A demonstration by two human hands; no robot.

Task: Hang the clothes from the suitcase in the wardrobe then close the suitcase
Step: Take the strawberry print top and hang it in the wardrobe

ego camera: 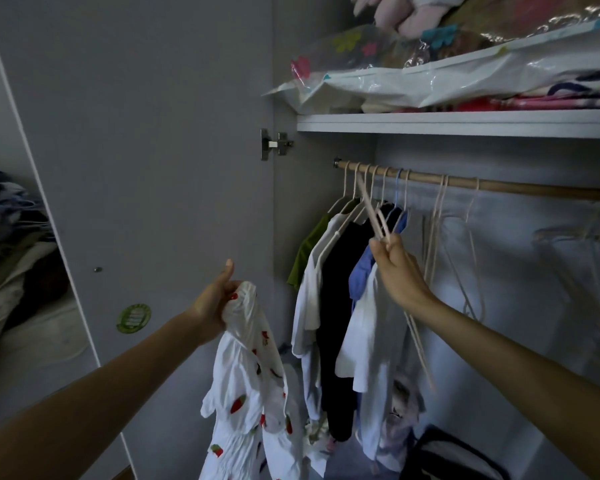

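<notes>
Wardrobe rail [465,183] behind, left hand [215,299] gripping hanging dress [253,393], right hand [395,268] pinching tilted hanger [369,206]

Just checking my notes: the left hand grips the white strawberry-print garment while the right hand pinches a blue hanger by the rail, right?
Not quite. In the head view the right hand pinches a cream hanger, not a blue one. The left hand does grip the white strawberry-print garment, by the rail.
</notes>
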